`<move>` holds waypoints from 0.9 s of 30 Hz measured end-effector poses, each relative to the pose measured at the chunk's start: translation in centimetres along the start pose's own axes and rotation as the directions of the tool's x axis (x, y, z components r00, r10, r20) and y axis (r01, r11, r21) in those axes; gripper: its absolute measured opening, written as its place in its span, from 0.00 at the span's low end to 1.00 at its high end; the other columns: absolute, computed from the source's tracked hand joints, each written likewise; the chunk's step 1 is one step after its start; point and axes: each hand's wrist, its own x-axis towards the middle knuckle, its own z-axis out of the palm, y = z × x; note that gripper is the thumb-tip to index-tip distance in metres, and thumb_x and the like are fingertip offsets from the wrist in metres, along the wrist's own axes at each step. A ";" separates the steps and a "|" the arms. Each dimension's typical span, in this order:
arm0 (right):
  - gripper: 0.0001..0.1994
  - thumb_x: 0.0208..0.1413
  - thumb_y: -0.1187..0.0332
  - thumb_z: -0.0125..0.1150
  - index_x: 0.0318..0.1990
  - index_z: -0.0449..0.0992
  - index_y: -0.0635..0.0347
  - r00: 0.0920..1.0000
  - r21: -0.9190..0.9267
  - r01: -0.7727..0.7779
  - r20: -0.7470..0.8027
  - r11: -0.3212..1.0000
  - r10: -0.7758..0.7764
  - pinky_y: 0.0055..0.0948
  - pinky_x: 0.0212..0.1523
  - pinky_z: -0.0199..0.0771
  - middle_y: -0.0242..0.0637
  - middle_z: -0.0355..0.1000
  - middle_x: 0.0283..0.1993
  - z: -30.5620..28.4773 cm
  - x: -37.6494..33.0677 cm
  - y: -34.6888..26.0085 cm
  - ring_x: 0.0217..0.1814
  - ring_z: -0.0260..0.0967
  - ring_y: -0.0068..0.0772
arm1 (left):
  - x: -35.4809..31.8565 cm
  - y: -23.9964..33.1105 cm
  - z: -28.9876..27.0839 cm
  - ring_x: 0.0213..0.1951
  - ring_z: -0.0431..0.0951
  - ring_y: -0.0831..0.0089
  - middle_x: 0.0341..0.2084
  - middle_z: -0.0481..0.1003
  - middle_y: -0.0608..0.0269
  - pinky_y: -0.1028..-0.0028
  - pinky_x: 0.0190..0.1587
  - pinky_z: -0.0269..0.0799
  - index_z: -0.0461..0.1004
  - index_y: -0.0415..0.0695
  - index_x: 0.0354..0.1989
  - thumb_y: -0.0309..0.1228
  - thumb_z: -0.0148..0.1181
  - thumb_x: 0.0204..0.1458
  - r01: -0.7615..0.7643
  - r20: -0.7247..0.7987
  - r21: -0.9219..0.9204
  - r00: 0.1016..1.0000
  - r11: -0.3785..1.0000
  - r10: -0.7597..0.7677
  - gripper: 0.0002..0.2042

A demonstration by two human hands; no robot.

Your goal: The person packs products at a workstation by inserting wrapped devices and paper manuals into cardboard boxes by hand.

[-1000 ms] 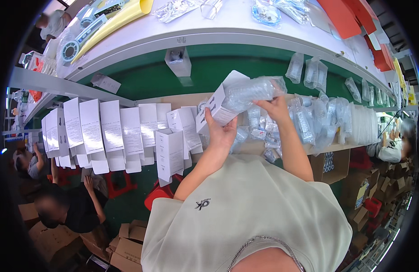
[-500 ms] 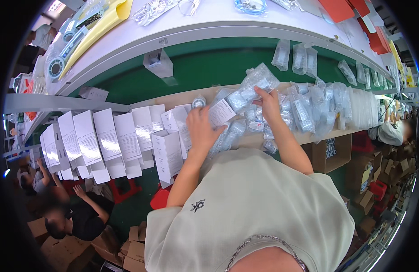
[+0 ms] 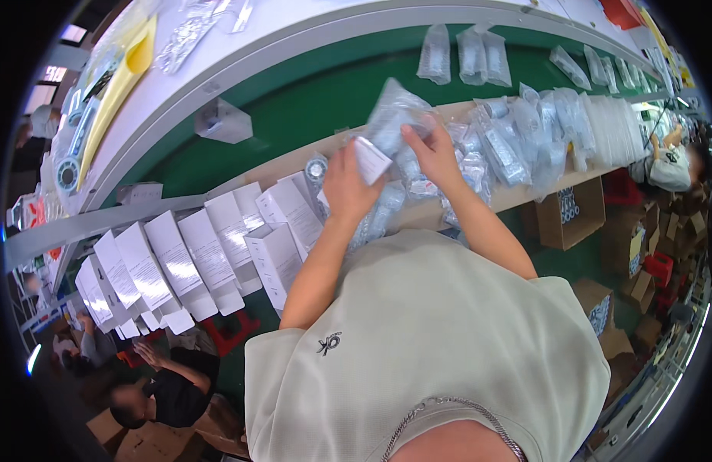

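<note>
Green surface [image 3: 294, 108] beyond the row of white boxes [image 3: 171, 254], with a white shelf [image 3: 310, 19] farther beyond it. Row stands tilted on a beige board [image 3: 290, 156], tall flaps up.

Hands: both just right of the row's near end, over the board. My left hand [image 3: 348, 185] has its fingers close together on a white printed piece [image 3: 371, 159], gripped by its left side (folded leaflet or box end, I cannot tell which from this angle). My right hand [image 3: 433, 158] pinches a clear bubble-wrap pouch [image 3: 394, 115], thumb on the near face; some fingertips are hidden, so their exact placing I cannot tell. Pouch sits right of the row, tilted, its lower end close to the white piece. Blur there; contact between the two unclear.

Between row and left hand: a wrapped item with a round end [image 3: 316, 168]. Farther right of the row, a heap of wrapped pouches [image 3: 502, 154].

Step, by my reading: bringing pouch and white piece together, part of packing. Next move seems to call for a steady left hold while the right lines up the pouch's lower end, without crumpling the soft wrap or bending the white piece.
</note>
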 end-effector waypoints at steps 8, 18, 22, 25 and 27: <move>0.10 0.53 0.69 0.64 0.40 0.75 0.66 0.937 -0.274 0.310 0.248 0.911 -0.244 0.33 0.49 0.69 0.41 0.71 0.45 -3.0 0.0 0.0 0.45 0.69 0.40 | 0.0 0.3 -1.4 0.50 0.70 0.49 0.48 0.69 0.50 0.59 0.51 0.68 0.60 0.41 0.58 0.35 0.75 0.32 0.079 -0.204 -0.152 0.973 0.985 -0.109 0.41; 0.15 0.48 0.72 0.66 0.44 0.73 0.60 0.836 -0.617 0.466 0.542 0.633 -0.087 0.33 0.33 0.71 0.38 0.72 0.37 -7.7 -6.5 7.3 0.34 0.71 0.33 | -2.4 -1.2 -0.9 0.51 0.69 0.48 0.48 0.68 0.47 0.58 0.53 0.66 0.59 0.38 0.58 0.34 0.75 0.32 0.133 -0.174 -0.134 0.972 0.982 -0.156 0.42; 0.14 0.51 0.73 0.66 0.45 0.73 0.62 0.970 -0.420 -0.231 -0.031 0.878 0.240 0.27 0.29 0.70 0.38 0.73 0.34 -5.6 -4.1 0.4 0.33 0.71 0.23 | -2.5 -1.3 -0.2 0.51 0.69 0.47 0.48 0.68 0.46 0.57 0.53 0.66 0.59 0.38 0.59 0.34 0.76 0.31 0.119 -0.158 -0.091 0.979 0.989 -0.132 0.43; 0.15 0.55 0.72 0.63 0.48 0.71 0.65 0.979 0.183 -0.088 -0.166 0.979 0.119 0.21 0.24 0.67 0.40 0.70 0.28 -0.7 -1.6 -3.9 0.26 0.68 0.19 | -2.5 -0.9 0.3 0.49 0.69 0.47 0.47 0.69 0.47 0.56 0.51 0.66 0.59 0.38 0.58 0.33 0.75 0.31 0.058 -0.148 -0.038 0.987 0.998 -0.063 0.42; 0.13 0.54 0.72 0.64 0.46 0.73 0.64 0.985 0.187 -0.126 -0.091 0.974 0.145 0.22 0.25 0.67 0.39 0.71 0.29 0.5 -0.9 -3.6 0.28 0.68 0.20 | -2.6 -0.3 -0.1 0.48 0.69 0.47 0.46 0.69 0.47 0.56 0.50 0.67 0.59 0.39 0.58 0.33 0.75 0.31 0.004 -0.159 -0.018 0.987 1.000 -0.007 0.42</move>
